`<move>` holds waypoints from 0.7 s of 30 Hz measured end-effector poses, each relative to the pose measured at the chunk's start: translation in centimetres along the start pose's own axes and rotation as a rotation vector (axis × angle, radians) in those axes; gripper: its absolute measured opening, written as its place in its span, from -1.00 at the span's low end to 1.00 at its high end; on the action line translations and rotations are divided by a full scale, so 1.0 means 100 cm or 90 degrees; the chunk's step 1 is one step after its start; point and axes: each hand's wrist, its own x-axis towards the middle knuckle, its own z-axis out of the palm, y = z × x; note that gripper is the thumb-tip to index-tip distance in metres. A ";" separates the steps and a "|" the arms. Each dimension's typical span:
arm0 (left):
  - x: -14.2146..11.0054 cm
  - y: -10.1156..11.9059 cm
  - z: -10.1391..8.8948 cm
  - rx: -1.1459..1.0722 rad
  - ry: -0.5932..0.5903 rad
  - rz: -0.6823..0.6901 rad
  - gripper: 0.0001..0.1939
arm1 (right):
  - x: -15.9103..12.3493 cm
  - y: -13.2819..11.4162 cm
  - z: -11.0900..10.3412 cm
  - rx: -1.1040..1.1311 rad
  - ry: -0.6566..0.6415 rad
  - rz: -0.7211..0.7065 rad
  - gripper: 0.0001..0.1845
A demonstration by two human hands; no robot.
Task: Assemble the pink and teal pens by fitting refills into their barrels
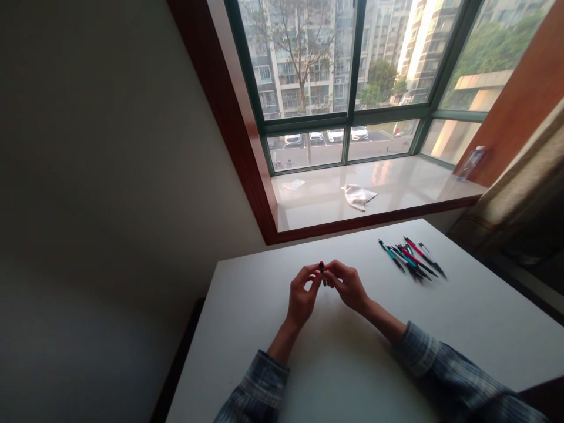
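Observation:
Over the middle of the white table [247, 329], my left hand [303, 294] and my right hand [348, 285] meet at the fingertips. Both are closed in a pinch around a small dark pen [321, 269] with a red bit at its upper end. It points roughly away from me, and the fingers cover much of its length. To the right of my right hand lies a loose pile of pens [409, 258] in black, teal, red and white. Some of them cross over one another.
Behind the table, a window sill [317, 202] holds a crumpled white cloth [358, 195], a flat clear wrapper [294, 184] and a clear bottle [471, 163] at the right. A wall [110, 205] rises on the left. A curtain [506, 182] hangs at the right.

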 end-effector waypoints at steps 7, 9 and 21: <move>0.006 -0.002 -0.008 -0.037 0.090 -0.030 -0.76 | 0.005 0.001 0.019 -0.013 -0.022 -0.009 -0.61; 0.007 -0.001 -0.011 0.034 0.101 -0.010 -0.81 | 0.009 0.009 0.017 0.000 0.018 0.010 -0.61; -0.002 -0.001 -0.005 0.249 -0.054 0.194 -0.88 | 0.029 0.029 0.002 0.355 -0.142 0.254 -0.43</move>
